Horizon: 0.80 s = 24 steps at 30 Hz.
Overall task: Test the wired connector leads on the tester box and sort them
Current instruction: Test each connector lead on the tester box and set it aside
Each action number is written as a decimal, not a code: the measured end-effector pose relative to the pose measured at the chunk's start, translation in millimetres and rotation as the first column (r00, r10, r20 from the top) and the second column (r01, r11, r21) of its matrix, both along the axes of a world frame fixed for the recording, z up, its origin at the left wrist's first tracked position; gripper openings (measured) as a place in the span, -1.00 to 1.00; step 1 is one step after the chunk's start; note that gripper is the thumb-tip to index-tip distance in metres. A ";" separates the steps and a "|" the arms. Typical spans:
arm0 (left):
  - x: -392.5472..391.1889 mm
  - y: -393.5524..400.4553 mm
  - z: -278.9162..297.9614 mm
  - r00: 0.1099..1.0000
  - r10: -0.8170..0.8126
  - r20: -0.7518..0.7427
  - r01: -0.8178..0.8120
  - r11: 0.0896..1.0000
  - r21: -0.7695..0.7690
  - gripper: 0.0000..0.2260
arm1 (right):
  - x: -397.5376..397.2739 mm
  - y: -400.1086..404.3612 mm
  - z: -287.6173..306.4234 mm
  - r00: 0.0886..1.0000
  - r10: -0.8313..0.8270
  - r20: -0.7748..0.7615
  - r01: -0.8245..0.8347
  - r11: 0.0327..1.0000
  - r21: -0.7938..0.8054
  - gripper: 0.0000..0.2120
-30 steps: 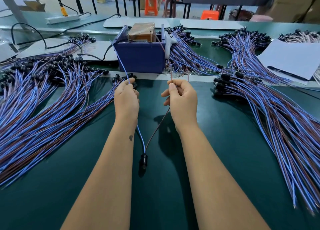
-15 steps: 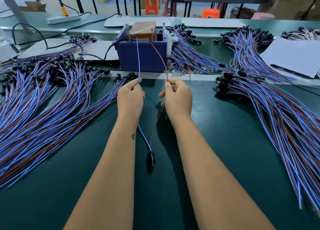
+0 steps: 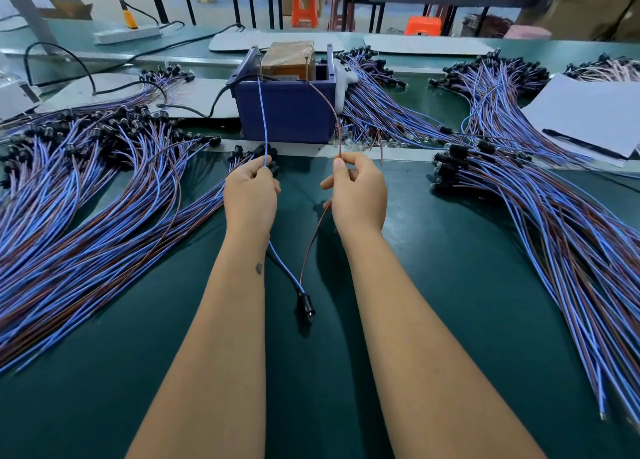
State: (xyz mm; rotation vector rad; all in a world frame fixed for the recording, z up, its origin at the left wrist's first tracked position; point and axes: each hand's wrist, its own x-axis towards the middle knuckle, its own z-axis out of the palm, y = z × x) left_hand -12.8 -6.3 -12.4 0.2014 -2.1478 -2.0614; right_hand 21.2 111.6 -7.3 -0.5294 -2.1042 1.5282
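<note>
We look from head height, forward and down along both forearms, close over the green table (image 3: 450, 285) (a single wide view), with the blue box (image 3: 287, 112) straight ahead.

No text, label, brand, number or sign can be read anywhere here. The brown block (image 3: 289, 60) in the blue tester box (image 3: 287, 112), beyond the pinching fingertips, shows only a pale strip along its lower edge, too blurred to make out. The white sheet (image 3: 588, 112) far right of the grip looks blank. A small dark mark on the left forearm (image 3: 258, 268), below the grip, is not legible as any letter or figure.
</note>
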 end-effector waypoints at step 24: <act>3.9 -0.3 3.4 0.999 -0.021 0.030 0.021 1.000 -0.004 -0.73 | -2.2 0.3 -3.6 0.999 0.025 0.030 -0.026 0.999 0.021 -0.85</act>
